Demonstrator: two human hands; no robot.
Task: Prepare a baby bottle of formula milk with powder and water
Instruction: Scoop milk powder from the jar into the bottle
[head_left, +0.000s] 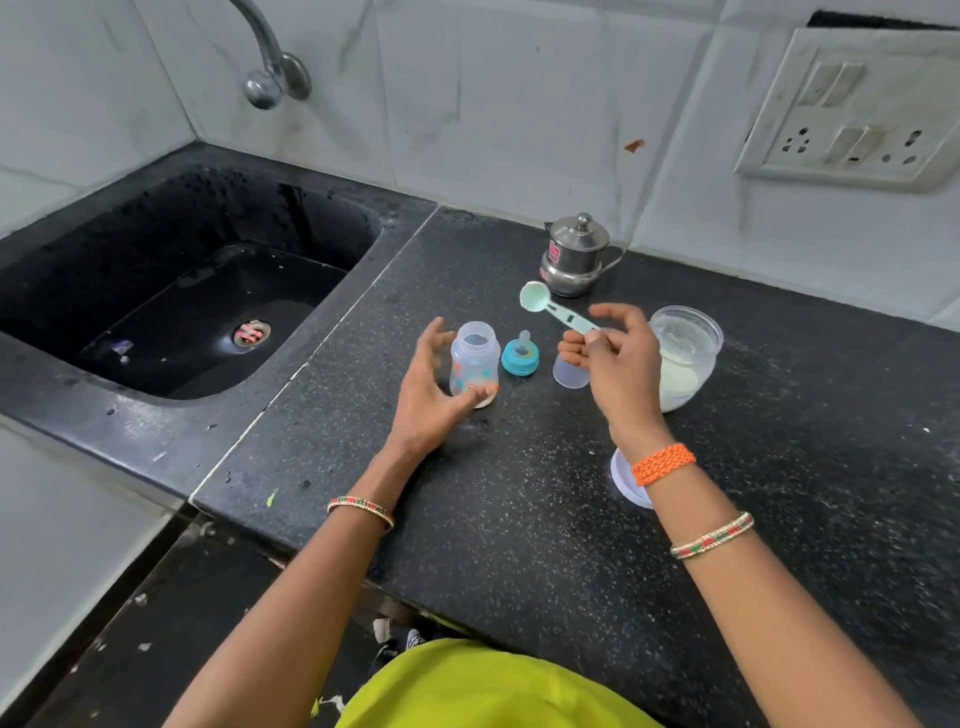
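Observation:
A clear baby bottle (472, 364) with coloured prints stands open and upright on the black counter (519, 519), a little white powder at its bottom. My left hand (434, 392) curls around its left side, thumb touching the base, fingers apart. My right hand (618, 364) pinches the handle of a pale green scoop (545, 306), whose empty bowl is raised above the counter. An open clear jar (685, 353) of white powder stands just right of that hand. The teal teat ring (519, 357) and a clear cap (569, 375) sit between bottle and jar.
A small steel lidded pot (575, 255) stands by the back wall. A white jar lid (626, 480) lies under my right wrist. The black sink (182, 291) with its tap (270, 67) is at the left. A switch and socket board (857, 109) hangs on the right wall.

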